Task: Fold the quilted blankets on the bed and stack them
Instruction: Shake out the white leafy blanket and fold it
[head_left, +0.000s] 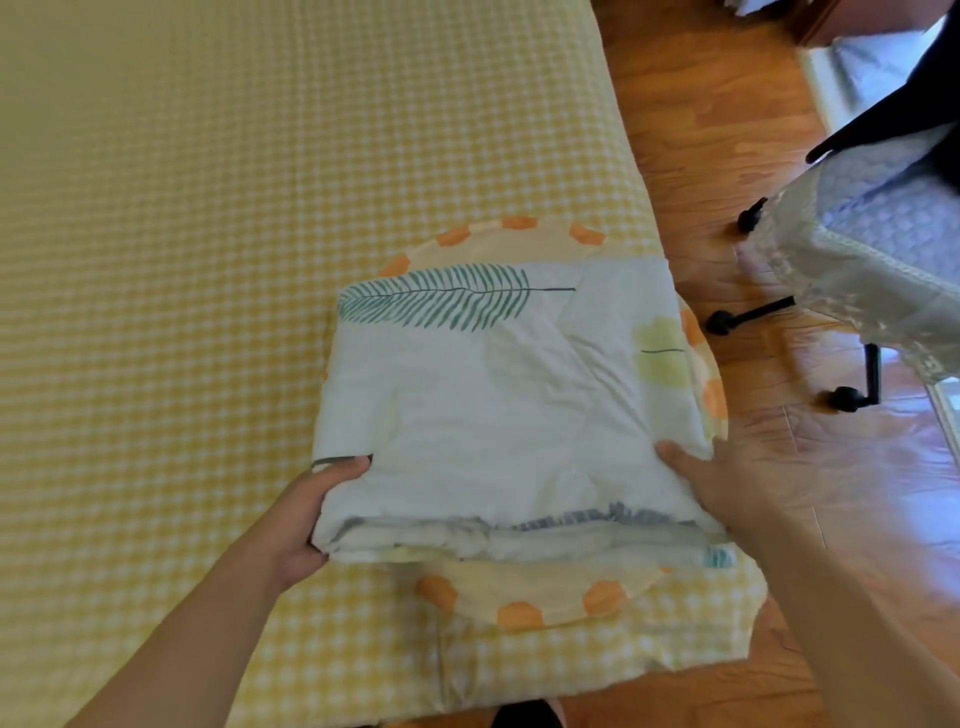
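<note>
A folded white quilted blanket (498, 395) with green leaf prints lies on top of a folded pale yellow blanket (524, 597) with orange patches along its border. Both sit at the near right corner of the bed (182, 260). My left hand (317, 514) grips the white blanket's near left corner, thumb on top and fingers under the fold. My right hand (727, 483) holds the near right corner, thumb lying on the top surface; its fingers are blurred and partly hidden at the blanket's side.
The bed wears a yellow-and-white checked sheet, bare across the left and far side. To the right is a wooden floor (701, 156). An office chair (883, 249) with black wheeled legs and a lace-like cover stands close to the bed's right edge.
</note>
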